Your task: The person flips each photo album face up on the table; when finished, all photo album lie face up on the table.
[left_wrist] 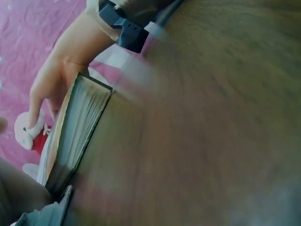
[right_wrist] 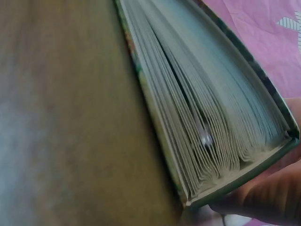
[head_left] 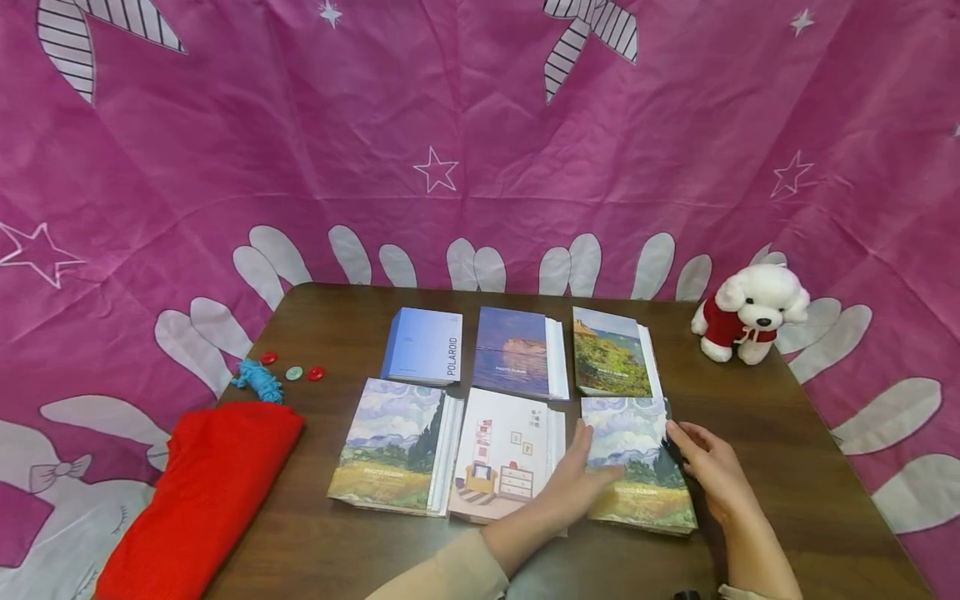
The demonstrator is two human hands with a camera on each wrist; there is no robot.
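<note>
Six photo albums lie on the brown table (head_left: 810,467) in two rows of three. The work in hand concerns the sixth album (head_left: 637,462), at the lower right of the grid in the head view, right of centre in the frame. Five albums lie flat and squared up; the sixth appears nearly in place, and what remains, by judgement, is final seating and alignment with its neighbours.

The left hand (head_left: 577,483) rests on the cover with fingers fairly straight, pressing rather than clasping. The right hand (head_left: 708,471) holds the album's right edge, fingers curled over the page block; the right wrist view shows the fanned pages (right_wrist: 211,117) with fingertips beneath the cover.

Orientation: the album's long axis runs from the near table edge toward the backdrop, tilted slightly toward the upper left. The cover faces up, and the title text reads from the near side.
</note>
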